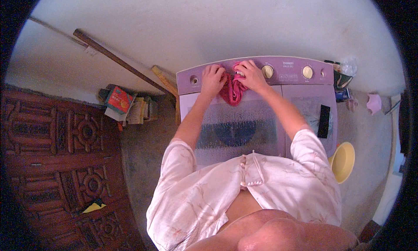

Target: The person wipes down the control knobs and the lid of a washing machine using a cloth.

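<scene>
Both my hands are on a pink-red cloth at the control panel of a purple washing machine. My left hand grips one end of the cloth near the panel's left part. Close beside it, my right hand has its fingers bent over the other end. Between the hands the cloth hangs in a folded loop onto the lid's back edge. Two cream knobs, the nearer one just right of my right hand, sit on the panel. Water drops cover the see-through lid.
A yellow basin stands right of the machine. Left of it, books and a red box are stacked by the wall, near a leaning wooden pole. A carved dark wooden door fills the left side. A black strip lies on the right lid.
</scene>
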`<control>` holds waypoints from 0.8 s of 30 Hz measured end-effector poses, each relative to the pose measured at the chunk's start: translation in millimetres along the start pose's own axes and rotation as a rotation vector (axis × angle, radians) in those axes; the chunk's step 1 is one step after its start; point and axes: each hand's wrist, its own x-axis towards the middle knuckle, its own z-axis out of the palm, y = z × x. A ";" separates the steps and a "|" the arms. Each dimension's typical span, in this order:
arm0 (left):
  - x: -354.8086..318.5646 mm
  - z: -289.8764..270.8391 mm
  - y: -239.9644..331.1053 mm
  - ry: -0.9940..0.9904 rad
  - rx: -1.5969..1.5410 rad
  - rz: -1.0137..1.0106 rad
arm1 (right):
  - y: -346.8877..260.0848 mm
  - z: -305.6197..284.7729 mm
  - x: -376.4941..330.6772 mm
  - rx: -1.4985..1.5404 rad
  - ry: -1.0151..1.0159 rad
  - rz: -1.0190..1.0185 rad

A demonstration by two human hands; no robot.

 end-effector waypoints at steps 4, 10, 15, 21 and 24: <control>-34.5 7.2 25.1 0.338 0.052 -0.368 | -27.5 19.2 -24.5 0.053 0.379 0.328; -69.2 13.3 48.0 0.074 0.110 -0.510 | -39.4 56.0 -63.3 0.217 0.482 0.521; -76.6 21.1 59.1 0.068 0.022 -0.434 | -42.0 51.5 -46.0 0.301 0.605 0.495; -81.4 21.0 68.2 0.084 0.037 -0.453 | -37.6 30.1 -12.8 0.195 0.643 0.499; -72.6 19.8 64.2 0.049 0.030 -0.474 | -23.7 28.0 -6.6 0.192 0.557 0.466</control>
